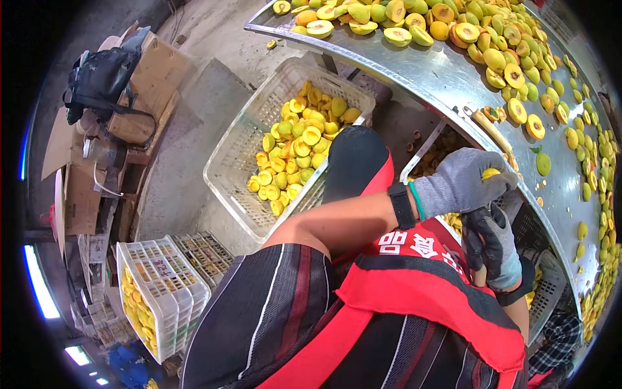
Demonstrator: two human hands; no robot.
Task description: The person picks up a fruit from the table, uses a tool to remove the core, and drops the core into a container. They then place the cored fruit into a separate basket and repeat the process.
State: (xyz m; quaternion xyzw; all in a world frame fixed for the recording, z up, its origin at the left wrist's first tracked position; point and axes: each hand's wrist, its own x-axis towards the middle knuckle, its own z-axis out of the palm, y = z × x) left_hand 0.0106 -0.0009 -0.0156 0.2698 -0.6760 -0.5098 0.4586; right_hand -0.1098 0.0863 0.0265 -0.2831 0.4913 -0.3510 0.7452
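Observation:
My left hand [461, 183], in a grey knit glove, is closed around a yellow peach piece [490, 174] at the table's edge. Just below it, my right hand [491, 241], in a grey and black glove, grips a tool whose pale handle [479, 275] sticks out underneath; its working end is hidden. Both hands are close together over my lap. On the metal table [414, 72] beside them lies another wooden-handled tool [492, 131] with a metal end. Halved peaches [514, 76] with pits showing are heaped farther back.
A white crate [227, 152] of pitted peach halves [301, 139] stands on the floor by my knee. Another crate [414, 172] is partly under the table. Stacked crates [165, 285] and cardboard boxes [152, 84] with a black bag [103, 81] stand at left.

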